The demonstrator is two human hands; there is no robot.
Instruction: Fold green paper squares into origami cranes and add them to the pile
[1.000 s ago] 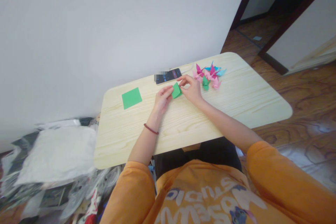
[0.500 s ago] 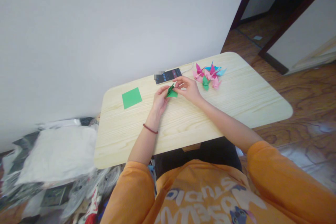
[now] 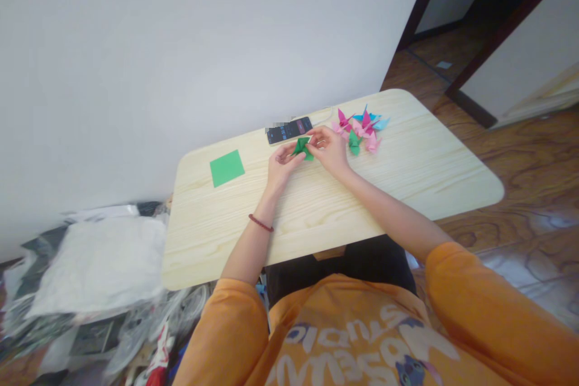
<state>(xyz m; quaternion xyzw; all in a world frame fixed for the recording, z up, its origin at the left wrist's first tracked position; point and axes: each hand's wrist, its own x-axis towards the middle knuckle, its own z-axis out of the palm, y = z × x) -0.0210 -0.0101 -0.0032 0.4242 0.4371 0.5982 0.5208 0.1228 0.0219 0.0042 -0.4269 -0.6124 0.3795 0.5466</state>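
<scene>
Legible text was limited. The orange shirt (image 3: 362,344) bore large pale lettering across the chest, seen upside down and cut off by the frame edge; it could not be read with certainty. The phone (image 3: 289,130) screen showed marks too small and blurred to read.

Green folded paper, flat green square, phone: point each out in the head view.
Green folded paper (image 3: 302,148), head view, on its middle between both hands.
Flat green square (image 3: 227,168), head view, on its center.
Phone (image 3: 289,130), head view, on the dark screen.
</scene>
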